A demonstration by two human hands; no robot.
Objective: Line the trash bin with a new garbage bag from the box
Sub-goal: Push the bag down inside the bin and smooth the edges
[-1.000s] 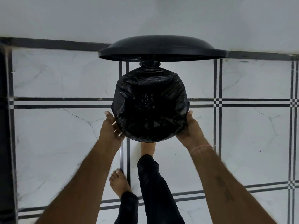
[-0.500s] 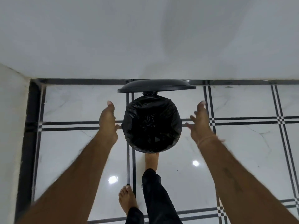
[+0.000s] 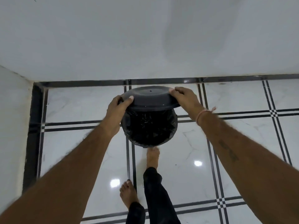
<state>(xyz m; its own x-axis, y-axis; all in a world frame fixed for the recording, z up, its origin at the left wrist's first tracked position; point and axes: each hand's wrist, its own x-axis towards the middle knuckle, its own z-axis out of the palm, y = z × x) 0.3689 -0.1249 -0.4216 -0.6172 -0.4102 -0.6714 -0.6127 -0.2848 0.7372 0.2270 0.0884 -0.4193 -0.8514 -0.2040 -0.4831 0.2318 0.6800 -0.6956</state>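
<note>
Floor [image 3: 72,102]: glossy white marble tiles crossed by paired dark lines, filling the lower half of the frame, with light spots near bottom centre.
Wall [image 3: 145,38]: plain white across the upper half, meeting the floor along a dark skirting strip [image 3: 80,83]. A second wall closes the left edge and makes a corner at middle left.
Trash bin [image 3: 126,132]: round and black, at frame centre, just short of the skirting and apart from the left corner.
Garbage bag [image 3: 150,128]: black, lining the bin's inside, its edge folded out over the near rim.
Lid [image 3: 150,98]: black disc, tilted, covering the far part of the opening; the near part gapes.
Left grip [image 3: 119,109]: clenched on the lid's left edge, thumb on top, fingers beneath.
Right grip [image 3: 186,97]: grasping the lid's right edge, fingers curled over the rim; a thread band [image 3: 202,115] circles the wrist.
Feet: bare. The right foot [image 3: 152,156] has its toes at the bin's lower edge; the left foot [image 3: 127,194] stands at lower centre.
Open room: tile stretches wide to the right of the bin, and a narrower stretch lies between the bin and the left wall.
</note>
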